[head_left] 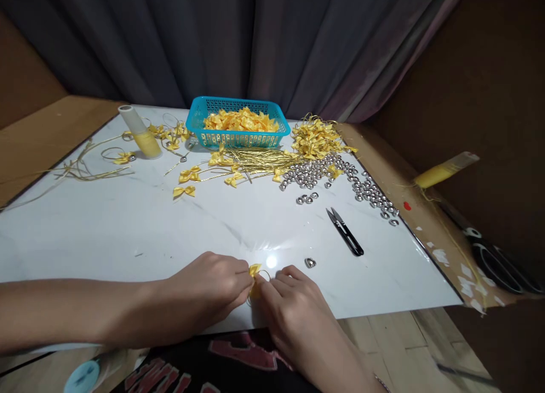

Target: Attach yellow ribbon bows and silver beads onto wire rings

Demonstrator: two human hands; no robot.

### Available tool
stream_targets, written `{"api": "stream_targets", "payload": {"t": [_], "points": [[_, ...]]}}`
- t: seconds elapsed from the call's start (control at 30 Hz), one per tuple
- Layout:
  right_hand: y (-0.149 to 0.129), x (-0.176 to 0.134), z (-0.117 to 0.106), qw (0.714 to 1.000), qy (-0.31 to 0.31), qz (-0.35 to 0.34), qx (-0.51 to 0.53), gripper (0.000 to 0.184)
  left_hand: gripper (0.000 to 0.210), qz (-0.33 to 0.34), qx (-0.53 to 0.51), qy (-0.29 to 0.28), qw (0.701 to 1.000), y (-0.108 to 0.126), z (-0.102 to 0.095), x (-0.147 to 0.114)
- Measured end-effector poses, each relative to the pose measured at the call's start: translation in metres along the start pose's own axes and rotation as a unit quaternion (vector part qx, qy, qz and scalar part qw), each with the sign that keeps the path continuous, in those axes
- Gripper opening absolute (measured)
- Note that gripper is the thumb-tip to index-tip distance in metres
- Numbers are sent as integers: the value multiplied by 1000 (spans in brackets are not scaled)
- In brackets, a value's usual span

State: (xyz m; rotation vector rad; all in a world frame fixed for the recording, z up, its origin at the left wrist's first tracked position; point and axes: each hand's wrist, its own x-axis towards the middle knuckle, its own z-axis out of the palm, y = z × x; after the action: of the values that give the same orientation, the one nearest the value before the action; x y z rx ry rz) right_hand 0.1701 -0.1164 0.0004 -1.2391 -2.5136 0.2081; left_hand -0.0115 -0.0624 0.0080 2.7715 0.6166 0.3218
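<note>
Close to the table's front edge, my left hand and my right hand meet around a small yellow ribbon bow. Both hands have their fingers closed on it, and the fingers cover much of the bow. A thin gold cord loop sticks out between them. One silver heart bead lies just beyond my right hand. Farther off to the right rest black thread snips, with their blades pointing away from me.
At the back stands a blue basket of yellow bows. Near it lie gold cords, a pile of corded bows and many silver beads. A thread spool stands left; another spool and black scissors lie right.
</note>
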Motion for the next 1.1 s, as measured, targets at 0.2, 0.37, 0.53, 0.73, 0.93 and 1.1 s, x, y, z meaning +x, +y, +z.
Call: {"api": "stream_targets", "payload": {"t": [0.2,0.37,0.53,0.73,0.93,1.1], "points": [[2,-5,0,999,16,12,38,22,31,-59,-125,-59,989,-4,-7,6],[3,-5,-6,991,19,58,116,24,28,-114,-175,-83,974,-7,-10,10],[18,-1,-18,964,11,96,247,22,25,-142,-189,-90,967,-8,-12,16],[27,2,-18,959,-1,102,264,16,22,-150,-208,-89,962,-8,-15,18],[17,2,-8,964,-6,110,242,11,25,-158,-198,-105,962,-7,-14,18],[13,2,-3,969,-10,101,226,17,26,-149,-199,-101,963,-8,-12,17]]}}
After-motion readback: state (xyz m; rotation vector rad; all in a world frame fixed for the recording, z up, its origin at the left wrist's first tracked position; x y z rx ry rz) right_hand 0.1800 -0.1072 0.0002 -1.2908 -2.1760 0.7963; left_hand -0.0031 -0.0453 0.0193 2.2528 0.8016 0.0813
